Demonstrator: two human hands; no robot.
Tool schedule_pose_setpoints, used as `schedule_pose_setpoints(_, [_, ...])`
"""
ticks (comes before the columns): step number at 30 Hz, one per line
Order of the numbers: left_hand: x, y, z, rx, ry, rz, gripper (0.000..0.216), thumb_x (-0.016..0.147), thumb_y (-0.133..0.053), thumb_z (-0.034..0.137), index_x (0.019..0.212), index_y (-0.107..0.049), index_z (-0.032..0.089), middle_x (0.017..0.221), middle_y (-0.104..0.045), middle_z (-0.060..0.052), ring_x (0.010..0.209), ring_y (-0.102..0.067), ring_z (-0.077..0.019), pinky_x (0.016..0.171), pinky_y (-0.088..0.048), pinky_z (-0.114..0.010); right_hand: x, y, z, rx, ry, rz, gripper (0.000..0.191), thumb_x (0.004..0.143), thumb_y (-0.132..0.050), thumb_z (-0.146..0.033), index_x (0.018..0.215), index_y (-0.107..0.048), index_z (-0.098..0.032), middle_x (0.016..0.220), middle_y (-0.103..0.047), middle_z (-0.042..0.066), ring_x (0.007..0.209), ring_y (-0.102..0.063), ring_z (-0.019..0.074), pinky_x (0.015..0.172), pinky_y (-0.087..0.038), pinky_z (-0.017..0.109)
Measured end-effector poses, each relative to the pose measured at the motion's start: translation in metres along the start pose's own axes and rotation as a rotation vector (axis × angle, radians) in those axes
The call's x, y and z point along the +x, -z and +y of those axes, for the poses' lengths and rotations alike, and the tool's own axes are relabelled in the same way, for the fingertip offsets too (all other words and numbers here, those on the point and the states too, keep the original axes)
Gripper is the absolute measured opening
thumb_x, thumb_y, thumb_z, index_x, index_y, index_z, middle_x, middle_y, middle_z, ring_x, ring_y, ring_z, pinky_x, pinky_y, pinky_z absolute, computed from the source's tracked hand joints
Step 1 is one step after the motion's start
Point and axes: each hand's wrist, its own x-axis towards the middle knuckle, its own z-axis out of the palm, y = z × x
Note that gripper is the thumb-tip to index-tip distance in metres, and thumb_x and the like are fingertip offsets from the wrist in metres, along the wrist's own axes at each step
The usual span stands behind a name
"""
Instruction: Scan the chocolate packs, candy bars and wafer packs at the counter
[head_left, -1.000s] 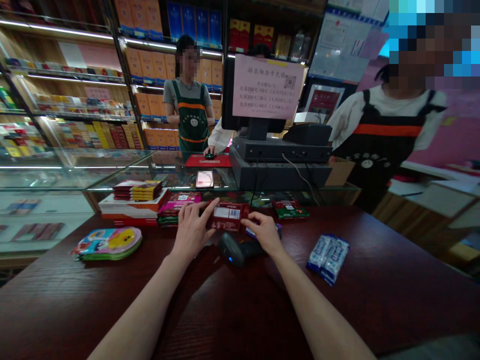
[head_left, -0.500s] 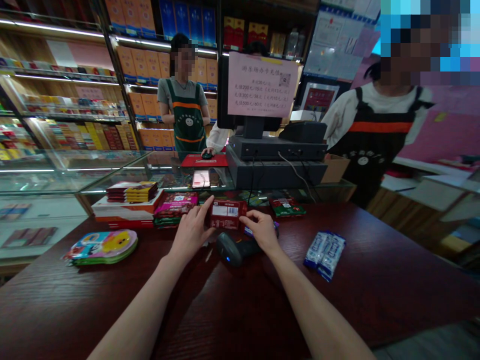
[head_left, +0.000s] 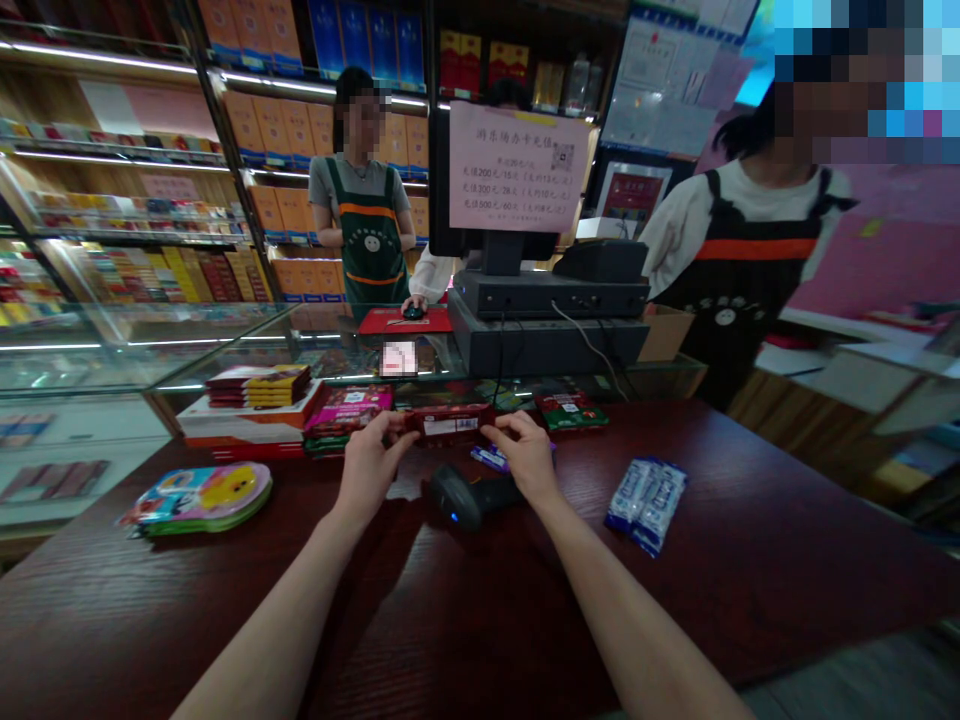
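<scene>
A dark red packet [head_left: 448, 422] with a white barcode label is held between both hands just above the dark wooden counter [head_left: 465, 600]. My left hand [head_left: 367, 465] pinches its left end, and my right hand [head_left: 527, 458] pinches its right end. Directly below the packet lies a black barcode scanner [head_left: 466, 495] with a blue light, its head pointing toward me. A small purple-blue wrapper [head_left: 489, 456] lies under my right hand's fingers.
Left of the hands sit a pink packet [head_left: 349, 408], stacked flat boxes [head_left: 251, 415] and a colourful cartoon pack [head_left: 199, 492]. Blue-white packets [head_left: 646, 500] and a red-green packet [head_left: 574, 410] lie to the right. A till with monitor [head_left: 544, 310] stands behind. Two aproned people stand beyond.
The red packet has tipped flatter, so its labelled face looks narrower, and both hands have shifted slightly up and apart at its ends. The scanner has stayed where it was.
</scene>
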Motion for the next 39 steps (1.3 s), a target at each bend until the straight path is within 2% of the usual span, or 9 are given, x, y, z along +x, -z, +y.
schedule_pose_setpoints(5, [0.0,0.001,-0.002,0.071,-0.03,0.038,0.012,0.081,-0.068,0.035,0.086,-0.067,0.024,0.072,-0.069,0.003,0.071,-0.066,-0.0176,0.075,-0.05,-0.03,-0.001,0.001,0.002,0.111,-0.139,-0.114,0.027,0.08,-0.069,-0.046,0.081,-0.076,-0.021,0.058,-0.064,-0.001,0.058,-0.06,0.0176,0.061,-0.046,0.029])
schedule_pose_setpoints(11, [0.001,0.002,-0.007,0.029,-0.179,0.1,0.007,0.085,-0.063,0.025,0.081,-0.069,0.023,0.092,-0.072,-0.003,0.091,-0.067,-0.0199,0.087,-0.052,-0.035,-0.003,0.002,0.005,0.185,-0.077,-0.176,0.025,0.084,-0.062,-0.034,0.098,-0.08,-0.023,0.098,-0.08,0.005,0.091,-0.072,0.0226,0.082,-0.054,0.032])
schedule_pose_setpoints(14, [0.001,0.002,-0.011,0.023,-0.203,0.123,0.008,0.084,-0.063,0.021,0.08,-0.07,0.022,0.095,-0.07,-0.004,0.094,-0.066,-0.0203,0.09,-0.052,-0.036,-0.003,0.004,0.006,0.106,-0.04,-0.169,0.027,0.085,-0.06,-0.033,0.101,-0.08,-0.024,0.098,-0.079,0.005,0.091,-0.071,0.0215,0.084,-0.053,0.033])
schedule_pose_setpoints(20, [0.002,0.002,-0.013,-0.009,-0.169,0.1,0.007,0.082,-0.063,0.019,0.081,-0.07,0.022,0.106,-0.074,-0.005,0.101,-0.067,-0.0213,0.095,-0.052,-0.038,-0.003,0.007,0.005,0.062,0.019,-0.164,0.029,0.086,-0.06,-0.03,0.107,-0.079,-0.024,0.094,-0.074,0.006,0.089,-0.069,0.0204,0.084,-0.052,0.033])
schedule_pose_setpoints(25, [0.001,0.001,-0.016,-0.015,-0.052,0.051,0.007,0.083,-0.061,0.022,0.084,-0.068,0.023,0.114,-0.075,-0.003,0.101,-0.068,-0.0214,0.093,-0.05,-0.036,-0.002,0.011,0.004,-0.016,0.061,-0.238,0.032,0.087,-0.063,-0.026,0.116,-0.077,-0.026,0.101,-0.073,0.006,0.095,-0.068,0.0208,0.089,-0.051,0.035])
schedule_pose_setpoints(28, [0.001,0.002,-0.018,-0.016,0.013,-0.002,0.004,0.084,-0.061,0.024,0.085,-0.066,0.024,0.11,-0.076,0.0,0.091,-0.068,-0.0195,0.086,-0.05,-0.032,-0.002,0.017,0.002,-0.088,0.085,-0.314,0.04,0.084,-0.07,-0.029,0.124,-0.072,-0.028,0.111,-0.069,0.006,0.104,-0.065,0.0217,0.098,-0.048,0.037])
schedule_pose_setpoints(33, [0.001,0.008,-0.021,0.072,0.014,-0.04,0.006,0.085,-0.061,0.028,0.088,-0.065,0.025,0.099,-0.074,0.0,0.084,-0.064,-0.0194,0.079,-0.046,-0.03,-0.004,0.027,-0.004,-0.204,0.033,-0.479,0.077,0.069,-0.087,-0.041,0.141,-0.059,-0.035,0.127,-0.059,0.005,0.121,-0.058,0.0261,0.11,-0.041,0.044])
schedule_pose_setpoints(35, [0.001,0.01,-0.021,0.097,-0.024,-0.022,0.006,0.084,-0.06,0.027,0.088,-0.065,0.024,0.098,-0.07,-0.002,0.087,-0.062,-0.0196,0.08,-0.045,-0.03,-0.005,0.028,-0.006,-0.224,0.014,-0.507,0.079,0.069,-0.087,-0.046,0.141,-0.058,-0.033,0.129,-0.059,0.007,0.123,-0.057,0.0275,0.111,-0.04,0.045])
schedule_pose_setpoints(39, [0.0,0.012,-0.015,0.092,-0.033,-0.021,0.004,0.084,-0.059,0.025,0.084,-0.061,0.023,0.09,-0.065,-0.001,0.08,-0.06,-0.0176,0.077,-0.044,-0.029,-0.004,0.025,-0.006,-0.222,0.031,-0.472,0.062,0.08,-0.079,-0.047,0.138,-0.062,-0.03,0.128,-0.06,0.008,0.123,-0.057,0.0265,0.111,-0.04,0.045])
